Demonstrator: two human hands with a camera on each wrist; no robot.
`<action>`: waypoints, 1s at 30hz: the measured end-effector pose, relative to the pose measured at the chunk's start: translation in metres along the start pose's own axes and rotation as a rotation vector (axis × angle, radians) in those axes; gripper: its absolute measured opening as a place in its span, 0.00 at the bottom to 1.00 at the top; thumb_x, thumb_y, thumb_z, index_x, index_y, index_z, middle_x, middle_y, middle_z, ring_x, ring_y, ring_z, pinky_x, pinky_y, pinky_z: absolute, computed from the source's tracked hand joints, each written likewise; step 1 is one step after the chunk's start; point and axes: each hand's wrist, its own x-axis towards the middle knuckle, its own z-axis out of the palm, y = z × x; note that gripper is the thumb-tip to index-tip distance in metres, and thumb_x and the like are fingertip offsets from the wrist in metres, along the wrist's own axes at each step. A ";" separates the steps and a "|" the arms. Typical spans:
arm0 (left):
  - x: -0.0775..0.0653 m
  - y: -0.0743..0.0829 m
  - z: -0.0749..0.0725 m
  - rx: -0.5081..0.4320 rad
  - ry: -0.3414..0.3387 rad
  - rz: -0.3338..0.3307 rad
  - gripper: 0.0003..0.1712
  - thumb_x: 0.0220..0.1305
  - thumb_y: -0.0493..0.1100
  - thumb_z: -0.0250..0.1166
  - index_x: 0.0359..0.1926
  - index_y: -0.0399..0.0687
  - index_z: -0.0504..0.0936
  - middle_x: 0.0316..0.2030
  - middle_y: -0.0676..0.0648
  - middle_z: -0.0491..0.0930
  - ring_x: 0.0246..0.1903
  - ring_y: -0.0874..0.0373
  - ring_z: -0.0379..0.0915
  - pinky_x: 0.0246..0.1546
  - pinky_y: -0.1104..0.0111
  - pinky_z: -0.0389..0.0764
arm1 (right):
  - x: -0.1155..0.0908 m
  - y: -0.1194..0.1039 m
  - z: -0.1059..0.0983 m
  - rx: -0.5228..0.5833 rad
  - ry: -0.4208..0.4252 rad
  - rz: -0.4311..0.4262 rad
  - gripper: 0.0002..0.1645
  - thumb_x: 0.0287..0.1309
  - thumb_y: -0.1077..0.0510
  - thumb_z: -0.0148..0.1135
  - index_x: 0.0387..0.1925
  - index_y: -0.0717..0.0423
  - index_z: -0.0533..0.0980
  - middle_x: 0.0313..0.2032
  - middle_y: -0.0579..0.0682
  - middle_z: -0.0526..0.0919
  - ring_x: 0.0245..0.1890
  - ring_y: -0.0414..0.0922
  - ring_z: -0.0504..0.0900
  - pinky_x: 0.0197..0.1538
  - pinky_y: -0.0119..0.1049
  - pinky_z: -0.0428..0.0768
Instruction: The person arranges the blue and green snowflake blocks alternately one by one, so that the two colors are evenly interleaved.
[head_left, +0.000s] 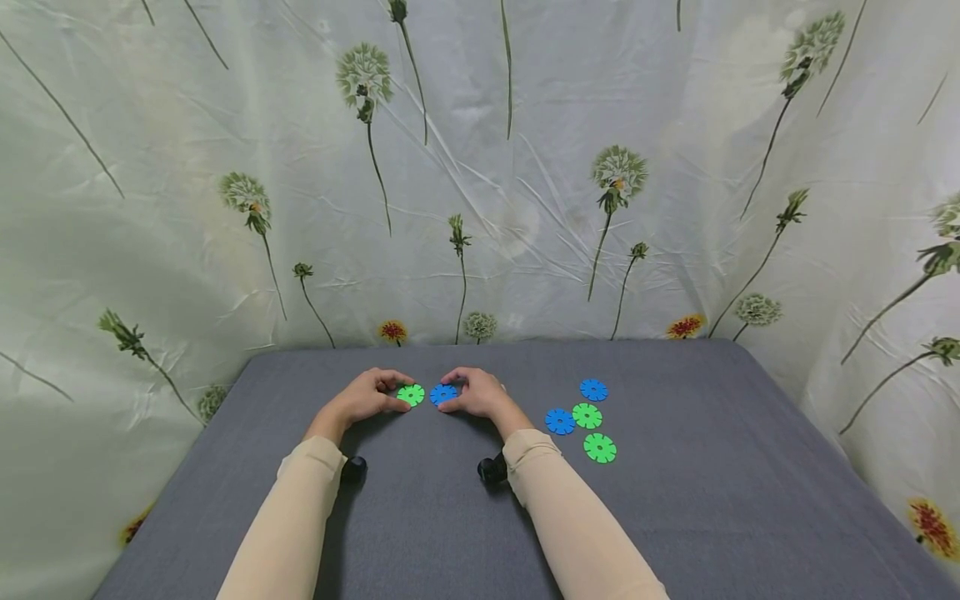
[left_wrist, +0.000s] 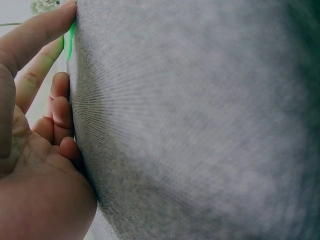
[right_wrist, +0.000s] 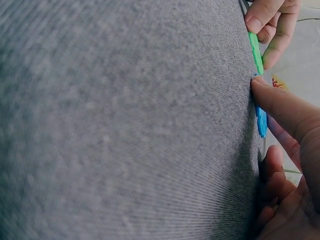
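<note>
Between thumb and index finger, my left hand (head_left: 365, 395) holds a green notched disc (head_left: 411, 395) by its edges, low over the grey cloth. My right hand (head_left: 477, 393) pinches a blue notched disc (head_left: 443, 394) the same way, just to the right of the green one. A narrow gap separates the two discs in the head view. From the right wrist view, the green disc (right_wrist: 255, 52) and the blue disc (right_wrist: 261, 120) appear nearly edge-on, close to the cloth. In the left wrist view only a sliver of the green disc (left_wrist: 70, 42) shows beside the fingers.
Right of the hands lie more notched discs: a blue one (head_left: 594, 389) at the back, another blue one (head_left: 559, 422), a green one (head_left: 587, 416) next to it, and a green one (head_left: 601, 447) nearer. A flowered curtain (head_left: 525, 208) hangs behind the grey-covered table (head_left: 712, 500).
</note>
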 end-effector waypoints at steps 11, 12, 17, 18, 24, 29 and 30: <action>-0.002 0.004 -0.001 0.002 0.001 0.003 0.27 0.63 0.44 0.79 0.63 0.47 0.87 0.50 0.42 0.75 0.49 0.49 0.68 0.46 0.62 0.70 | 0.000 0.000 0.000 0.012 0.004 0.000 0.26 0.63 0.47 0.79 0.62 0.43 0.84 0.33 0.47 0.74 0.32 0.44 0.68 0.42 0.40 0.61; -0.002 0.005 -0.001 0.003 0.002 0.004 0.27 0.63 0.44 0.79 0.63 0.47 0.88 0.49 0.42 0.75 0.49 0.49 0.68 0.46 0.62 0.70 | -0.001 0.000 0.000 0.013 0.003 -0.001 0.26 0.63 0.47 0.79 0.62 0.43 0.84 0.33 0.47 0.74 0.32 0.44 0.68 0.42 0.40 0.61; -0.005 0.009 0.000 0.018 0.002 0.019 0.26 0.63 0.43 0.79 0.62 0.44 0.88 0.45 0.43 0.76 0.44 0.51 0.69 0.42 0.63 0.71 | -0.002 0.001 -0.001 0.036 -0.005 -0.013 0.27 0.64 0.48 0.79 0.63 0.45 0.83 0.30 0.46 0.73 0.29 0.43 0.67 0.39 0.39 0.62; -0.005 0.009 0.000 0.024 0.003 0.023 0.26 0.62 0.43 0.79 0.61 0.44 0.88 0.45 0.43 0.76 0.43 0.52 0.69 0.42 0.64 0.71 | -0.003 0.002 -0.002 0.050 -0.009 -0.019 0.28 0.64 0.49 0.79 0.63 0.46 0.83 0.30 0.46 0.73 0.29 0.43 0.67 0.38 0.38 0.63; -0.004 0.013 -0.001 0.133 0.030 0.064 0.26 0.60 0.42 0.81 0.59 0.44 0.89 0.46 0.41 0.78 0.42 0.51 0.71 0.43 0.60 0.73 | -0.014 0.006 -0.017 0.165 -0.068 -0.079 0.30 0.66 0.53 0.77 0.66 0.53 0.80 0.32 0.48 0.80 0.27 0.42 0.71 0.33 0.33 0.70; -0.001 0.020 0.002 0.276 0.077 0.091 0.29 0.59 0.46 0.82 0.61 0.47 0.87 0.50 0.40 0.78 0.46 0.49 0.74 0.50 0.50 0.79 | -0.026 0.015 -0.039 0.146 -0.103 -0.125 0.29 0.68 0.51 0.75 0.66 0.54 0.80 0.38 0.50 0.85 0.29 0.41 0.76 0.34 0.32 0.74; 0.000 0.022 0.003 0.280 0.083 0.095 0.30 0.60 0.47 0.82 0.62 0.47 0.87 0.51 0.40 0.79 0.48 0.48 0.76 0.52 0.48 0.79 | -0.029 0.018 -0.045 0.139 -0.105 -0.132 0.29 0.68 0.51 0.74 0.66 0.55 0.80 0.38 0.50 0.85 0.29 0.41 0.77 0.35 0.32 0.75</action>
